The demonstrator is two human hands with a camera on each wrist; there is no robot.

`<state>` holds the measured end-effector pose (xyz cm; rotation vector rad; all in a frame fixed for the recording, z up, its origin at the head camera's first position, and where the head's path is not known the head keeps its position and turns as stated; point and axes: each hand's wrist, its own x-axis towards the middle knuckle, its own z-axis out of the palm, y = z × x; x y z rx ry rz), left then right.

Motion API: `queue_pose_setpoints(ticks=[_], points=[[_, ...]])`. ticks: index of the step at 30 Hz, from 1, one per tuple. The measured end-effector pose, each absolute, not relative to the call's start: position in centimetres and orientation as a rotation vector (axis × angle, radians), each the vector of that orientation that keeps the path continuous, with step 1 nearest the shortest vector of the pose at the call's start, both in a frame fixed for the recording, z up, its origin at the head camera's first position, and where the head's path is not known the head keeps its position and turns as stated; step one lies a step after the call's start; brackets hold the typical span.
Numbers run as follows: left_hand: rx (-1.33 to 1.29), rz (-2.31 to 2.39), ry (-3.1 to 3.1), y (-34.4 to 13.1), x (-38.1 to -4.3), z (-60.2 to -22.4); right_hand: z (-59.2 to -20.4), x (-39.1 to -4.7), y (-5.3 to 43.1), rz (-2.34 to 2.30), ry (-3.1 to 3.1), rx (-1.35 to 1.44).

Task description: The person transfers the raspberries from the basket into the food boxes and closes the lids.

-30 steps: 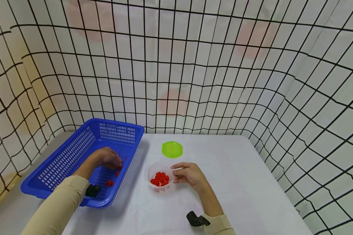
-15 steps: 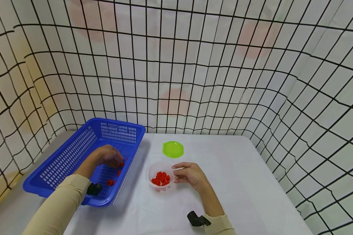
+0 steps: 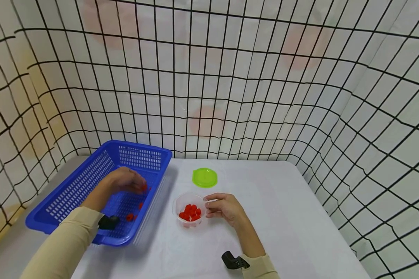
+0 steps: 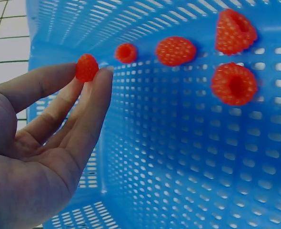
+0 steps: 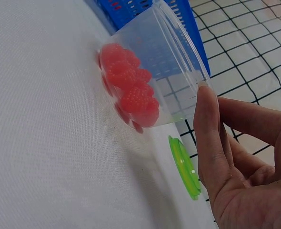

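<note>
Left hand (image 3: 125, 180): reaches into the basket, with the thumb and fingers (image 4: 45, 80) pinching one berry.
Held berry (image 4: 87, 67): is inside the basket toward its right wall, between the fingertips and apart from the other berries; in the left wrist view its long axis runs close to vertical and the narrower, rounded end points up, while the lower end is partly hidden by the fingers.
Loose berries (image 4: 175, 51): four show in the left wrist view. One lies with its long axis across that view; two, a small far one and a near one, turn their hollow ends to the camera; the fourth lies on its side, just beside the near one.
Basket (image 3: 139, 148): blue, slotted, on the left of the worktop (image 3: 283, 217); its long axis runs away from the person, leaning right.
Right hand (image 3: 227, 209): its fingers (image 5: 208, 124) grip the tub at the right side of the rim.
Tub (image 5: 183, 98): clear, upright on the worktop, mouth up, right of the basket.
Tub berries (image 5: 131, 81): heaped on the bottom, pointing various ways.
Lid (image 3: 205, 178): green, round, flat on the worktop beyond the tub, its tab pointing left.
Net (image 3: 214, 95): black grid behind the worktop and along both sides.
</note>
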<state>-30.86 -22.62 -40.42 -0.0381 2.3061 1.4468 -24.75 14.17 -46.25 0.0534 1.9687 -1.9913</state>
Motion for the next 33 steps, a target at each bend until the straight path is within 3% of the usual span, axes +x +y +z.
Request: queue_pose_setpoints(ticks=[16, 33], points=[[0.082, 1.510, 2.335, -22.1, -30.5, -35.3, -46.2, -24.8, 14.1, -1.986, 1.969, 0.060], [0.221, 1.462, 2.213, -14.5, -29.7, -34.8, -46.3, -24.7, 14.2, -1.986, 1.969, 0.054]])
